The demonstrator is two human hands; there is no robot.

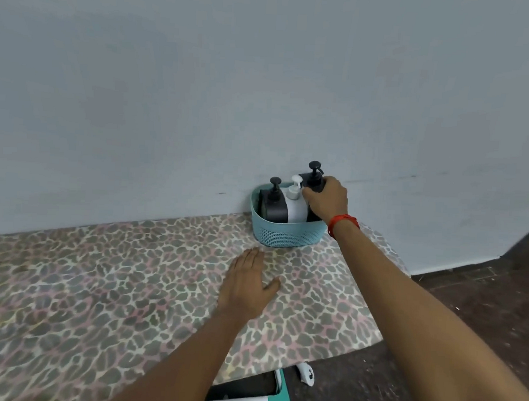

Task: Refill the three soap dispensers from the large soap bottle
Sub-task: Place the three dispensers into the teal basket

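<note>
Leopard-print tabletop [99, 283] against a grey wall [201, 89], teal basket [286, 235] holding three dispensers [296, 208], I see the right hand [327, 200] gripping its rightmost black dispenser [314, 173], left hand [246, 285] flat, open, before the basket.

A: Where is room left?
B: Across the tabletop [99, 283], lower left; the left hand [246, 286] is laid flat at centre.
A: What is blocked?
B: The basket [286, 235], right of centre: packed with pump bottles [296, 209], backed by the wall [263, 77], the rightmost bottle [314, 180] gripped by the right hand [326, 200].

Teal basket [289, 233], leopard-print tablecloth [99, 283], red wristband [343, 222].
</note>
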